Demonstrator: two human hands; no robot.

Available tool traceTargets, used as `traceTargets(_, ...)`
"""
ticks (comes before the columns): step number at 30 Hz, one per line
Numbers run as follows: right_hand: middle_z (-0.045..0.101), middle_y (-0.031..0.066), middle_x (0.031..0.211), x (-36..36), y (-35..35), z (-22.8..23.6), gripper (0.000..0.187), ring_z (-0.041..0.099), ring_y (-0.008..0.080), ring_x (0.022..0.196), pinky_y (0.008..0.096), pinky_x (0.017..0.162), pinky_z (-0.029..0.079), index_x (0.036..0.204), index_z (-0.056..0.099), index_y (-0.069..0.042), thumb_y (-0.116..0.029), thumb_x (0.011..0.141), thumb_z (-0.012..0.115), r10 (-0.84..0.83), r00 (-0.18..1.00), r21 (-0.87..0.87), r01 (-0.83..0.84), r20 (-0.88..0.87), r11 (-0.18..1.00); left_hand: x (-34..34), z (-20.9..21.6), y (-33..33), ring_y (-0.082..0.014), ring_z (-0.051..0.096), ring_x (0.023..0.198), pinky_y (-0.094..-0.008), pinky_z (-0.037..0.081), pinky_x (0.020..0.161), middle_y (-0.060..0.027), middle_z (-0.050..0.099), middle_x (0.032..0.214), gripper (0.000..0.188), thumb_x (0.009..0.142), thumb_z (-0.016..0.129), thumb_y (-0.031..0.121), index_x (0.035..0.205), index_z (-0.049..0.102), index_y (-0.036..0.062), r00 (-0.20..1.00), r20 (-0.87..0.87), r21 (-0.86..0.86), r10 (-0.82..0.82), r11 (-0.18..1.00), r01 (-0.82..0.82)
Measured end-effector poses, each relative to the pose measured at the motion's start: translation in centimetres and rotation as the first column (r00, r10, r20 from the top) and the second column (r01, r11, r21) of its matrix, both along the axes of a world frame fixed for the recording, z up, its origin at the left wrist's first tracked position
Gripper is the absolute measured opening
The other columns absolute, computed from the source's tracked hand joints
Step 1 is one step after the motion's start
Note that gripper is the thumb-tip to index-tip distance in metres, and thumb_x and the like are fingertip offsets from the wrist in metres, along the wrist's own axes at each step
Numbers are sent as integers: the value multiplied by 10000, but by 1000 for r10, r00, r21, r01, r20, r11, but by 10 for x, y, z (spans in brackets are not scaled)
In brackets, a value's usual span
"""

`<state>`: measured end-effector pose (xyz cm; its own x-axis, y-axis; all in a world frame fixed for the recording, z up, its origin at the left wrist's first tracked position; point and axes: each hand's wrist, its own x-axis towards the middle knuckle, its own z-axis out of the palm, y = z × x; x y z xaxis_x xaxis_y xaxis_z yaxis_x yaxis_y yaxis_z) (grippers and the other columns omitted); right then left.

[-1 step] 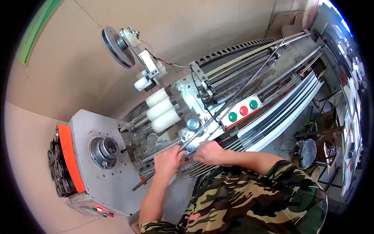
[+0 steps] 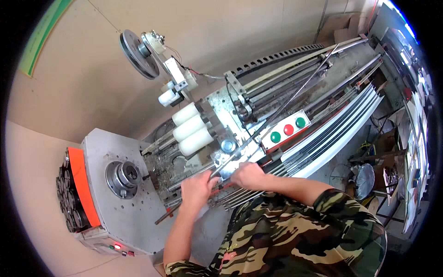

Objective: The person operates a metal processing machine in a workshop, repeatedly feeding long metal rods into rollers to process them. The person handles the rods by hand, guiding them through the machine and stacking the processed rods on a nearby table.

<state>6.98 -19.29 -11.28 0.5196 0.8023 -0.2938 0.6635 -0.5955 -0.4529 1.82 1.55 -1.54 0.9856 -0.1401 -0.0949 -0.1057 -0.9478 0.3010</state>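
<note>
Barely a shift from the earlier frame: the bare right hand (image 2: 249,176) is edging slightly farther off, while the bare left hand (image 2: 196,188) is keeping its fingers wrapped around a long, thin metal rod (image 2: 225,163). That rod is slanting across the machine from far right to near left. The right fingers are curling just beside it; whether they're gripping, I cannot tell. A long white ridged holder (image 2: 307,171) is carrying dark rods, right. Three white cylindrical rollers (image 2: 193,141) are sitting farther left; a white panel (image 2: 268,142) is showing two green buttons, one red.
</note>
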Motion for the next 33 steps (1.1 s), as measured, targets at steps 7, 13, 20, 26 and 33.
traceTargets(7,614,215,1271,8,23,-69,419,642,357,1107,440,898,553,1271,652,-101,-217,869,628,-110,984,31,106,143,994,-1,10,4,-341,670,716,-427,496,633,-119,689,772,207,907,723,316,997,703,131,988,-25,-153,151,976,-153)
traceTargets(13,606,190,1298,11,-9,6,563,617,342,1163,463,963,515,1404,541,-45,-313,924,665,-288,923,143,331,-257,933,-5,0,4,-332,670,737,-423,499,640,-118,695,833,208,902,730,293,1023,706,125,984,22,-227,176,960,-166)
traceTargets(20,618,59,887,89,-57,52,347,596,219,857,414,860,491,1038,548,-59,-405,1029,574,505,-17,-205,925,-863,-320,-29,-16,-11,-299,669,713,-395,500,606,-88,688,827,215,890,739,297,1033,700,141,959,273,32,81,995,-93)
traceTargets(26,580,38,903,31,-90,87,160,590,204,860,443,877,533,1024,549,-61,-219,1036,574,185,66,-11,922,-980,-387,-57,-34,16,-301,696,770,-411,538,655,-86,713,850,215,864,752,271,1003,715,111,987,147,-268,59,963,-18)
traceTargets(33,559,27,866,1,-153,91,206,581,185,820,419,865,549,974,542,-65,-257,1042,574,-11,77,70,824,-997,-562,-99,-129,42,-333,624,864,-428,476,782,-122,644,882,171,854,746,166,965,678,54,960,218,-331,174,939,-95)
